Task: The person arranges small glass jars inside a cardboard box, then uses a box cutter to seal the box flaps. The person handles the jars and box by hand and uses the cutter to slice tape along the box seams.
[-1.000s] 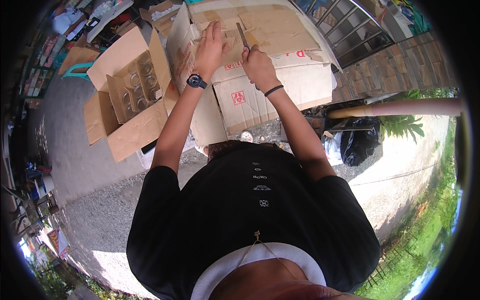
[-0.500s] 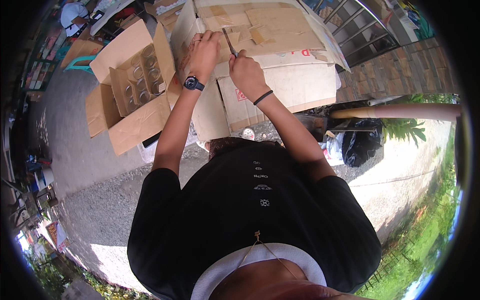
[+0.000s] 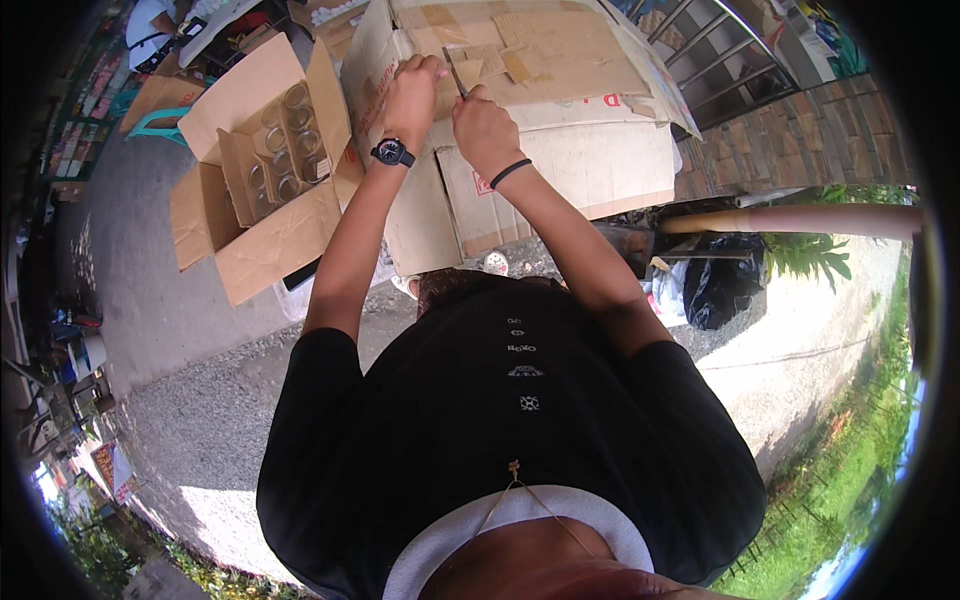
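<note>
My right hand (image 3: 487,132) is closed around the handle of a knife (image 3: 456,75), whose narrow dark blade points away from me over the top of a large cardboard box (image 3: 570,165). Close by on the left, my left hand (image 3: 411,100) rests on the same box top with its fingers curled together near the blade. Whatever those fingers pinch, if anything, is hidden. Small cut pieces of cardboard (image 3: 480,66) lie on the box just beyond the knife.
To the left stands an open carton (image 3: 245,245) with dividers and several clear glass jars (image 3: 290,187). A green plastic chair (image 3: 160,127) and a person (image 3: 150,30) are farther back. Metal railings (image 3: 735,90) and a black plastic bag (image 3: 722,290) are on the right.
My right hand and the knife have shifted slightly left and away from me. My left hand has moved only a little, staying on the box top.
</note>
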Demonstrator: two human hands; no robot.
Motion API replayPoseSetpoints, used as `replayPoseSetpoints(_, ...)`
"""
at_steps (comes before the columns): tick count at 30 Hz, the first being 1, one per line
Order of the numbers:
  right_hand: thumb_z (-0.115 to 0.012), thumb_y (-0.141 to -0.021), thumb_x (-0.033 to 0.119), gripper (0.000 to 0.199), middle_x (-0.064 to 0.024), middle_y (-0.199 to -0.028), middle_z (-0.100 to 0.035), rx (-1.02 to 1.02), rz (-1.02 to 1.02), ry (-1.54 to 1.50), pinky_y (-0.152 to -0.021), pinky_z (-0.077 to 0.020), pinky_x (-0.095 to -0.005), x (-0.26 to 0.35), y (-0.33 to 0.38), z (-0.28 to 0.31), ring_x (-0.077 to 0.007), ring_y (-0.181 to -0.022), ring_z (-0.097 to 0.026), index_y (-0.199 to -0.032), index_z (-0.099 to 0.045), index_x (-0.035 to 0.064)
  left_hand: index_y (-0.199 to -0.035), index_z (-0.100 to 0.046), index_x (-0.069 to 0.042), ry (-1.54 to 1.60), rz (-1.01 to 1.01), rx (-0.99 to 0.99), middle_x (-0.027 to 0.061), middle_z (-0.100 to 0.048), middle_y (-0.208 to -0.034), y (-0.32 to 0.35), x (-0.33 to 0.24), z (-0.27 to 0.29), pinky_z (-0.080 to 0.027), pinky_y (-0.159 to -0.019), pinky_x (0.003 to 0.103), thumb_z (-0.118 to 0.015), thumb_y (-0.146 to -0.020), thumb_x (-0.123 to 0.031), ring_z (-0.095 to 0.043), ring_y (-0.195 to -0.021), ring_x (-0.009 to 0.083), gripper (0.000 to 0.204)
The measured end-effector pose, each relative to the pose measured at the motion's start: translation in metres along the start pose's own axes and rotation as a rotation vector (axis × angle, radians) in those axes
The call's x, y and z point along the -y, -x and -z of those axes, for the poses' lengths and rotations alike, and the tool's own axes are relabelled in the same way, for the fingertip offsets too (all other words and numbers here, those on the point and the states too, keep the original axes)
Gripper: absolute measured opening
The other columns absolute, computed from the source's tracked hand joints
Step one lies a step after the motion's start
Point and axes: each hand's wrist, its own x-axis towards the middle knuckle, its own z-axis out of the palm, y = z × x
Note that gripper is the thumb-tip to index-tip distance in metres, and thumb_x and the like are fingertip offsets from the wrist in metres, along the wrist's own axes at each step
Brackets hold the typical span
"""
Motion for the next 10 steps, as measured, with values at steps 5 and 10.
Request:
replayPoseSetpoints(5,-0.050,-0.098,0.029,0.029,-0.0166,-0.076,-0.070,0.086,0.046,0.014,-0.053,-0.0583,-0.0371,-0.002,0.004,-0.005,-0.0275,-0.068,-0.072,-0.094,-0.050,0.0006,-0.094,-0.064,-0.003,0.008,-0.059,-0.066,0.0154,-0.065,-0.093,0.000,0.003,-0.003,-0.050,-0.080,0.045,-0.060,-0.089,-0.010,-0.061,-0.094,0.0373,0.010)
replayPoseSetpoints(10,-0.052,-0.096,0.026,0.027,-0.0175,-0.081,-0.071,0.097,-0.023,0.072,-0.054,-0.0587,-0.0361,-0.004,-0.004,-0.036,-0.0293,-0.071,-0.073,-0.095,-0.049,-0.0012,-0.098,-0.065,-0.002,-0.008,-0.063,-0.046,0.0141,-0.066,-0.095,0.001,0.003,-0.010,-0.051,-0.082,0.045,-0.060,-0.089,-0.010,-0.061,-0.095,0.0382,0.013)
